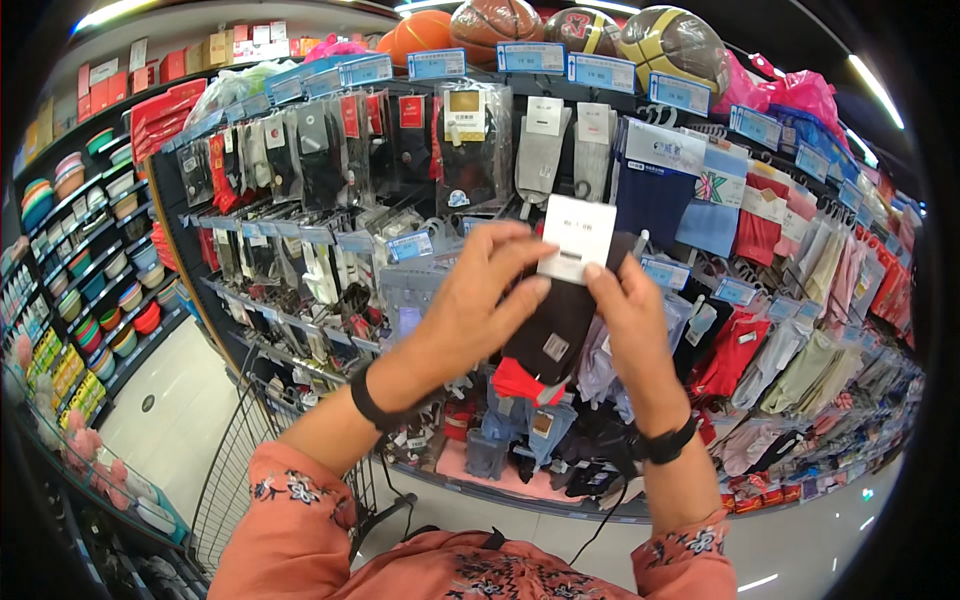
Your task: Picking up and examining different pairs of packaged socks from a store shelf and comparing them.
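A pair of dark socks (pixel 553 322) with a white card header (pixel 576 232) is held up in front of the shelf rack. A small hook stands at the top of the card. My right hand (pixel 626 300) pinches the lower right corner of the card between thumb and fingers. On the other side, my left hand (pixel 499 281) has its fingertips at the card's left edge, the thumb a little lower by the dark fabric. Whether the left fingers grip the card or only touch it, I cannot tell. Grey socks (pixel 540 154) on similar white cards hang just behind.
A wire shopping cart (pixel 240 450) stands at my left. Packaged socks and underwear (pixel 660 180) hang on hooks across the rack. Several basketballs (pixel 495 22) sit on top. Shelves of coloured bowls (pixel 112 319) line the left wall beyond a pale floor (pixel 161 405).
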Demonstrator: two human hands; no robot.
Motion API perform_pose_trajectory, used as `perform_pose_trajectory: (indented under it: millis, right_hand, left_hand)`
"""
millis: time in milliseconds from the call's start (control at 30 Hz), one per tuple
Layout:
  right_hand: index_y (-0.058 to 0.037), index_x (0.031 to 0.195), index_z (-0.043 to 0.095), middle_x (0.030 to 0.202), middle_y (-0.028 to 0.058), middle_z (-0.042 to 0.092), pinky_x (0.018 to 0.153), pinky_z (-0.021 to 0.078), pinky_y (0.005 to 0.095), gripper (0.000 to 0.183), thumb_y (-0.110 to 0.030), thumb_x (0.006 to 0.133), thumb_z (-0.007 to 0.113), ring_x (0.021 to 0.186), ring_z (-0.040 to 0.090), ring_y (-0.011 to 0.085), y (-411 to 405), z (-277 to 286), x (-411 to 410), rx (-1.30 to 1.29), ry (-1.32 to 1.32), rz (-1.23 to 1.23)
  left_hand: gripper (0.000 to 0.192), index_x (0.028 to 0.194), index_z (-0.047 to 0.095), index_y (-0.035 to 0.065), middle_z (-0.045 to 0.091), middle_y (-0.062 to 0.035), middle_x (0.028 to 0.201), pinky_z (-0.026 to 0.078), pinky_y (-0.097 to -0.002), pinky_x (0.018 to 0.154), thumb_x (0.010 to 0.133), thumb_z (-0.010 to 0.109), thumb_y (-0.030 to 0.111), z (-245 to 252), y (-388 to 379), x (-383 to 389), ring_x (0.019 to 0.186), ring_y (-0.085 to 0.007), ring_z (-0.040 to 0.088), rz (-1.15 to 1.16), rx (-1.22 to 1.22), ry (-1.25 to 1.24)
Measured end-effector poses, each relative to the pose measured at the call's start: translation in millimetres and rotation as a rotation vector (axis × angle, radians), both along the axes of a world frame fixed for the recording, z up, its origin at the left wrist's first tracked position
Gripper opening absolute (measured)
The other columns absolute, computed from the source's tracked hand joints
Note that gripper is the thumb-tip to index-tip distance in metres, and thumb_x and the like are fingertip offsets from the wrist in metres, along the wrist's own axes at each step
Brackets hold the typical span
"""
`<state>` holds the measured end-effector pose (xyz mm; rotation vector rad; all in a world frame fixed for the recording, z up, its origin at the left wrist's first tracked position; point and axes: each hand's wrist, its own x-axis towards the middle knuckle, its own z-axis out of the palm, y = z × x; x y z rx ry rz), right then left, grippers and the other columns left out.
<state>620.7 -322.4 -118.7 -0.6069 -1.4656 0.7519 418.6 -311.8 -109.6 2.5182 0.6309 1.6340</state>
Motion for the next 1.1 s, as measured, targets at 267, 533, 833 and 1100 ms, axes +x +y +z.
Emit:
perform_pose_trajectory:
  millis: [267, 533, 833, 1100]
  right_hand:
    - [0.0028, 0.115, 0.06, 0.102, 0.0056, 0.066, 0.075, 0.0502, 0.0248, 0.029, -0.02, 0.098, 0.056, 0.086, 0.062, 0.01, 60.7, 69.7, -16.6, -0.045, 0.012, 0.023]
    - [0.0038, 0.12, 0.06, 0.104, 0.0075, 0.066, 0.076, 0.0484, 0.0265, 0.033, -0.02, 0.098, 0.057, 0.086, 0.061, 0.011, 110.7, 93.7, -18.1, -0.058, 0.029, -0.067]
    - [0.0043, 0.116, 0.063, 0.101, 0.0086, 0.067, 0.077, 0.0484, 0.0275, 0.031, -0.019, 0.097, 0.057, 0.085, 0.061, 0.0126, 146.8, 104.5, -24.8, -0.002, 0.001, -0.128]
    - [-0.0013, 0.114, 0.063, 0.1, 0.0037, 0.067, 0.074, 0.0482, 0.0254, 0.029, -0.024, 0.097, 0.059, 0.085, 0.062, 0.0101, 159.8, 115.1, -24.1, -0.026, -0.039, -0.154]
  left_hand:
    - [0.051, 0.134, 0.05, -0.0046, 0.058, -0.0134, 0.125, 0.05, -0.0318, 0.09, 0.097, 0.057, 0.03, 100.6, 119.1, -23.0, 0.113, -0.0191, 0.058, -0.077, -0.255, -0.161]
    - [0.046, 0.136, 0.047, -0.0009, 0.055, -0.01, 0.131, 0.045, -0.0376, 0.1, 0.098, 0.055, 0.025, 146.4, 176.4, -18.6, 0.124, -0.0218, 0.053, -0.467, -0.479, -0.235]
    - [0.04, 0.133, 0.048, 0.0041, 0.055, -0.0075, 0.129, 0.042, -0.0377, 0.102, 0.098, 0.053, 0.022, 145.1, 183.2, -21.1, 0.123, -0.02, 0.052, -0.536, -0.435, -0.231]
    - [0.042, 0.135, 0.047, 0.0054, 0.056, -0.0091, 0.132, 0.041, -0.0369, 0.099, 0.098, 0.054, 0.025, 145.3, 181.8, -20.3, 0.124, -0.0205, 0.052, -0.513, -0.446, -0.206]
